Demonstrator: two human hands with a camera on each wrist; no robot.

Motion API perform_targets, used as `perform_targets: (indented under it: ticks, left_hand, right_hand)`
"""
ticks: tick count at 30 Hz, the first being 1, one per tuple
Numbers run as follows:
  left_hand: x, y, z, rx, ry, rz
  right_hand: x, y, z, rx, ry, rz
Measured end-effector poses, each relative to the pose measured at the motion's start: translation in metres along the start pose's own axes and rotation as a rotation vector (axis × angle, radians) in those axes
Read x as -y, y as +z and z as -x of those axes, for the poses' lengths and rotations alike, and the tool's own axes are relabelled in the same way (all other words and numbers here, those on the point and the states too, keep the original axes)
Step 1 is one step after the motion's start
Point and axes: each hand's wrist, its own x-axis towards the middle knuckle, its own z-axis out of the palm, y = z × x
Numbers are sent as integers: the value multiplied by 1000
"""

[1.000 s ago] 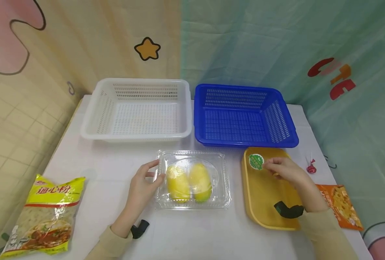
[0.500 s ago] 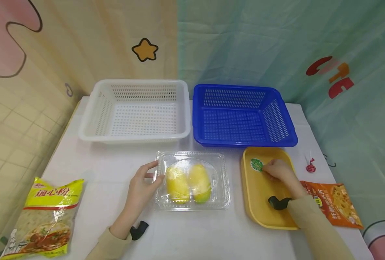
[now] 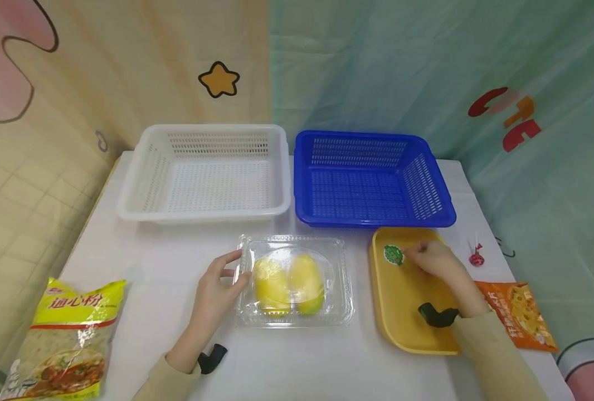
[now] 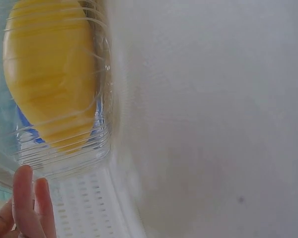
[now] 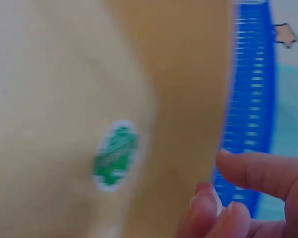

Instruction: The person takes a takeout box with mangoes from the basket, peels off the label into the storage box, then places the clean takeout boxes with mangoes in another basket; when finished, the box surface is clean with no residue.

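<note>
Two yellow mangoes point(image 3: 306, 281), one tinged green at its near end, show through a clear plastic clamshell box point(image 3: 346, 312). My left hand point(image 3: 215, 287) touches the left side of the box with its thumb and forefinger stretched out. Over the yellow tray point(image 3: 389, 326) is my right hand point(image 3: 436, 259), its fingers loosely bent. Close by its fingertips lies a round green-and-white sticker point(image 3: 394, 255). In the right wrist view the sticker point(image 5: 115, 156) appears flat on the tray, with a gap between it and the fingertips point(image 5: 227, 163).
A white basket point(image 3: 204, 214) and a blue basket point(image 3: 372, 217) stand side by side at the back. A noodle packet point(image 3: 73, 334) lies front left. To the right are an orange snack packet point(image 3: 520, 314) and a red-wrapped lollipop point(image 3: 476, 258).
My right hand has dipped slightly into the tray and shifted a little left, staying beside the sticker. The sticker sits slightly farther from the tray's corner. My left hand stays at the box.
</note>
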Motion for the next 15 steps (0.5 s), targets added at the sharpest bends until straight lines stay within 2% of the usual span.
perform_targets:
  ticks: [4,6,9,12,15]
  left_hand:
    - [1,-1,2,-5,-8,-2]
    - [1,0,2,-7,-10,0]
    - [1,1,2,-10,-9,5]
    - [2,1,3,-11,-9,7]
    - [2,2,2,-10,-15,13]
  right_hand:
    - [14,-20,13,34,-76,-53]
    - [16,-32,15,12,-90,-67]
    - [13,-49,11,-79,-94,-102]
    - [5,-63,1,-208,-72,-197]
    - [-6,-73,-13,-326,-3,-319]
